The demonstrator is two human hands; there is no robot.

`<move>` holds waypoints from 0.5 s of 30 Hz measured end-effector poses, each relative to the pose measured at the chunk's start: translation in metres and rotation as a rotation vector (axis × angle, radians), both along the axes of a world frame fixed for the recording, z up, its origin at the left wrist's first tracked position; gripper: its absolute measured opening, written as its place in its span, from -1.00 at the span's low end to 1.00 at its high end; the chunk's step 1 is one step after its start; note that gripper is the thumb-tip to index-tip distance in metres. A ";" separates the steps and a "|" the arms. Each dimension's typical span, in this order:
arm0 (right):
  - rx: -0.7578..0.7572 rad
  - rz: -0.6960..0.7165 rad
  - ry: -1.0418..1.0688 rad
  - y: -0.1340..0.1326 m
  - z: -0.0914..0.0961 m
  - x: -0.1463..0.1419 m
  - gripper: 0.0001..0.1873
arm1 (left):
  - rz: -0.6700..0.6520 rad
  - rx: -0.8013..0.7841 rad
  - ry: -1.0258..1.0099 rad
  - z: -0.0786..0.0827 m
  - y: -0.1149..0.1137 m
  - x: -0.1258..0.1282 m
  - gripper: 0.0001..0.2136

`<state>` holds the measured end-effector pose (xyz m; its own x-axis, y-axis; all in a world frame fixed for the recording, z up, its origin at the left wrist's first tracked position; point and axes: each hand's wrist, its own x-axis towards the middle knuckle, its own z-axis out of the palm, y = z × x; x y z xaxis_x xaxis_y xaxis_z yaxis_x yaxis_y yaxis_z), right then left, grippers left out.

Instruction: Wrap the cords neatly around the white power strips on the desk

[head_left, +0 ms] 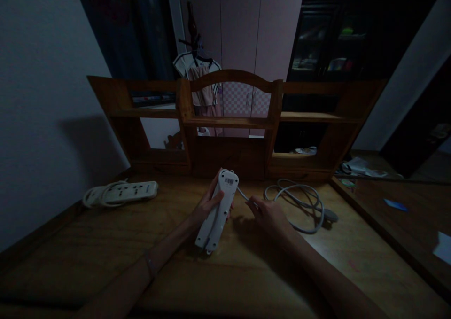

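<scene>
My left hand (207,206) grips a white power strip (222,208) above the desk, its underside with a barcode label and screws turned toward me. The strip is tilted, its upper end leaning right. A grey cord (242,193) passes round the strip's upper end, and my right hand (266,212) pinches it a short way off. From there the rest of the cord lies in loose loops on the desk at right, ending in a plug (330,215). Parts of my left fingers are hidden behind the strip.
A second white power strip (136,192), wrapped in its own cord, lies on the desk (158,262) at left. A wooden shelf unit (229,121) stands along the back edge. Further right is a lower brown surface (394,229) with a blue packet (395,205).
</scene>
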<state>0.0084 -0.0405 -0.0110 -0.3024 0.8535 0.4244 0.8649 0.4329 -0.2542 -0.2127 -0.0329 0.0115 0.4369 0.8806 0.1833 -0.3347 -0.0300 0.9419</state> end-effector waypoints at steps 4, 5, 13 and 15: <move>0.014 -0.067 -0.042 0.004 0.000 0.001 -0.67 | -0.010 -0.014 0.031 0.003 -0.005 0.000 -0.27; 0.014 -0.076 -0.052 0.005 0.000 0.002 -0.67 | -0.005 -0.021 0.032 0.003 -0.006 0.000 -0.26; -0.068 -0.042 -0.093 0.009 -0.004 0.005 -0.64 | -0.092 -0.014 0.054 0.009 -0.012 0.000 -0.23; -0.042 -0.077 -0.095 0.010 -0.004 0.006 -0.64 | -0.082 -0.001 0.066 0.011 -0.013 -0.001 -0.23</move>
<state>0.0144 -0.0308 -0.0146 -0.2726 0.8921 0.3605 0.9161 0.3552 -0.1862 -0.2138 -0.0454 0.0229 0.5188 0.8415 0.1507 -0.2735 -0.0036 0.9619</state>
